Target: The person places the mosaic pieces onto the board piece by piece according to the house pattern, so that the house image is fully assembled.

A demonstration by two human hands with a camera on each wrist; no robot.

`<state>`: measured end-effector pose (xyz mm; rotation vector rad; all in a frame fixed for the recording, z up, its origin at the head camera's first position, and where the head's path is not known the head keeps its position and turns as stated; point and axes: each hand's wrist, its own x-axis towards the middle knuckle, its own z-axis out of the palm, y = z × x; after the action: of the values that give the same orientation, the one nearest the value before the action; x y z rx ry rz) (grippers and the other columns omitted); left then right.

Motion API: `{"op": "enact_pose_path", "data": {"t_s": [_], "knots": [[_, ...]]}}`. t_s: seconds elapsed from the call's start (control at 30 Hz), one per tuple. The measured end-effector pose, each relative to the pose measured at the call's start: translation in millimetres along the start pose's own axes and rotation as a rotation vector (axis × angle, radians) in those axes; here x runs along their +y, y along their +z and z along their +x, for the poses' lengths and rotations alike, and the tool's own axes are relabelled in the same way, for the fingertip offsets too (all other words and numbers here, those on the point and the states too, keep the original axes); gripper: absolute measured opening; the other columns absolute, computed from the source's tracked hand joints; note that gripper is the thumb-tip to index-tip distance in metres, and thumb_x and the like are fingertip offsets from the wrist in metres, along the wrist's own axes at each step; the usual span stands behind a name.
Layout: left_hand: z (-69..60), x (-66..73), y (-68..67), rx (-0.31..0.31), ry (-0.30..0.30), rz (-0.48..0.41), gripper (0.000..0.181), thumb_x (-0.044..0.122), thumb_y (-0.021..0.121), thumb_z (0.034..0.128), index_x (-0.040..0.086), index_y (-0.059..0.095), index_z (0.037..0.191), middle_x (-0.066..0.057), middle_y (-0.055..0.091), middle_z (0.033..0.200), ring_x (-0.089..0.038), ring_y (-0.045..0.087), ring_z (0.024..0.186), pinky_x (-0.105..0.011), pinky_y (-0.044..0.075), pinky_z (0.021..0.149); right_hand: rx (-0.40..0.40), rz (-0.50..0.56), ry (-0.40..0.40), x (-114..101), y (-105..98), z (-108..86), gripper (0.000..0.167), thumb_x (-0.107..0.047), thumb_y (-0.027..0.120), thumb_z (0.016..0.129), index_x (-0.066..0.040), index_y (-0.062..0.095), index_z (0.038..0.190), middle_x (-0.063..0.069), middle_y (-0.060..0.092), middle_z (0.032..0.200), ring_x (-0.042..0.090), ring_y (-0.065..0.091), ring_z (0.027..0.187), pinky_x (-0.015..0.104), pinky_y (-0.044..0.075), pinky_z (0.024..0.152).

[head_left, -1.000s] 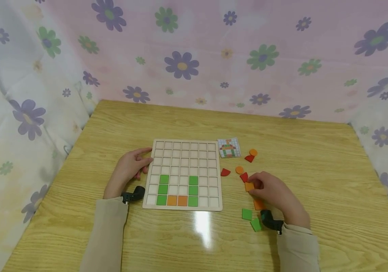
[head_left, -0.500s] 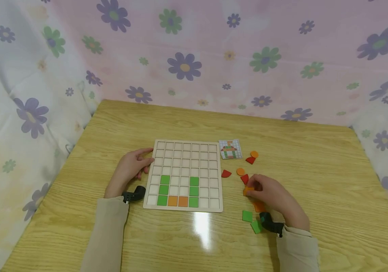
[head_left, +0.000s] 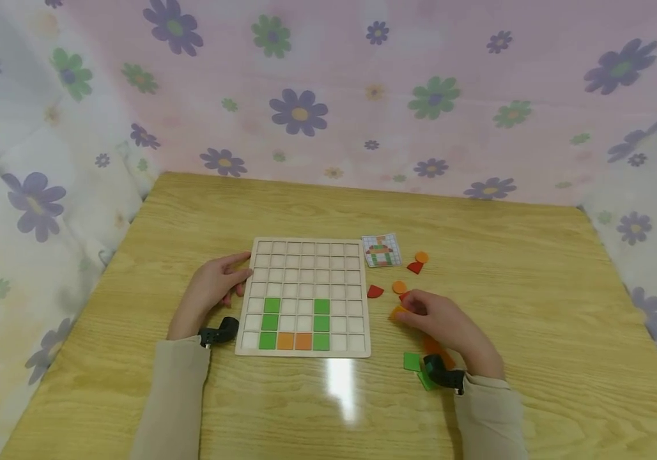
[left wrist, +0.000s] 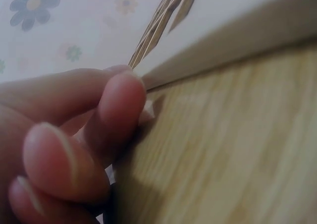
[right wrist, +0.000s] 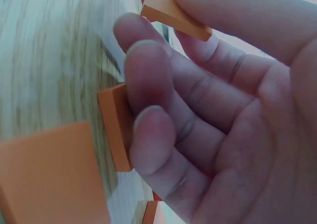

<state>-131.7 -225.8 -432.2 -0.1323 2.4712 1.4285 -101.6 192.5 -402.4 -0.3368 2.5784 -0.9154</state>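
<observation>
A pale wooden grid board (head_left: 304,290) lies flat on the table, with green square tiles (head_left: 271,322) and two orange square tiles (head_left: 285,341) in its cells. My left hand (head_left: 210,286) touches the board's left edge with its fingertips; in the left wrist view, the board's side (left wrist: 213,50) meets them. Just right of the board, my right hand (head_left: 440,322) pinches an orange square tile (right wrist: 173,11) between thumb and fingers, tilted off the table. Near the other fingers stands another orange tile (right wrist: 118,127). A red quarter-round tile (head_left: 404,296) is partly hidden behind this hand.
A printed pattern card (head_left: 381,250) lies by the board's upper right corner. Around it are orange round tiles (head_left: 399,287) and red quarter-round tiles (head_left: 375,292). Loose green square tiles (head_left: 411,361) and an orange tile (head_left: 436,352) lie near the right wrist's camera (head_left: 442,374).
My right hand has lifted and tilted the orange square tile, shifting it slightly left toward the board. The left hand stays at the board's edge. The head view has swung a little.
</observation>
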Motion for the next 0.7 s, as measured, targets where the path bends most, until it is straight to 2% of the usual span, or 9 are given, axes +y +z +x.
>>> {"op": "enact_pose_path", "data": {"t_s": [0.3,0.4,0.6,0.7], "knots": [[-4.9,5.2,-2.1,-0.043,-0.018,-0.015,0.054,0.043,0.057,0.0849,0.031,0.039,0.135,-0.014,0.059,0.065,-0.013,0.041,0.038,-0.034,0.045,0.04,0.004,0.013,0.01,-5,0,3.5,0.028,-0.044,0.062,0.08,-0.02,0.059,0.092,-0.005,0.055,0.081,0.014,0.048,0.075,0.029,0.04,0.068],[-6.0,7.7,-2.8,-0.048,-0.014,0.008,0.056,0.043,0.056,0.0853,0.03,0.037,0.136,-0.013,0.059,0.065,-0.014,0.043,0.038,-0.035,0.046,0.041,0.019,0.031,0.007,-6,0,5.3,0.024,-0.042,0.062,0.081,-0.022,0.06,0.093,-0.004,0.054,0.079,0.013,0.048,0.074,0.028,0.04,0.066],[-6.5,11.1,0.3,-0.042,-0.013,0.088,0.058,0.044,0.055,0.086,0.03,0.033,0.138,-0.01,0.06,0.062,-0.017,0.048,0.039,-0.035,0.045,0.04,-0.007,0.084,-0.001,-2,0,3.6,0.019,-0.039,0.059,0.084,-0.023,0.06,0.094,-0.003,0.053,0.075,0.014,0.048,0.07,0.029,0.039,0.063],[-5.8,13.4,4.2,-0.043,-0.006,0.089,0.058,0.043,0.054,0.0865,0.029,0.033,0.138,-0.01,0.06,0.061,-0.018,0.049,0.039,-0.035,0.046,0.04,0.001,0.088,0.005,1,-2,1.2,0.018,-0.038,0.059,0.085,-0.023,0.06,0.095,-0.003,0.053,0.076,0.015,0.048,0.071,0.029,0.039,0.063]]}}
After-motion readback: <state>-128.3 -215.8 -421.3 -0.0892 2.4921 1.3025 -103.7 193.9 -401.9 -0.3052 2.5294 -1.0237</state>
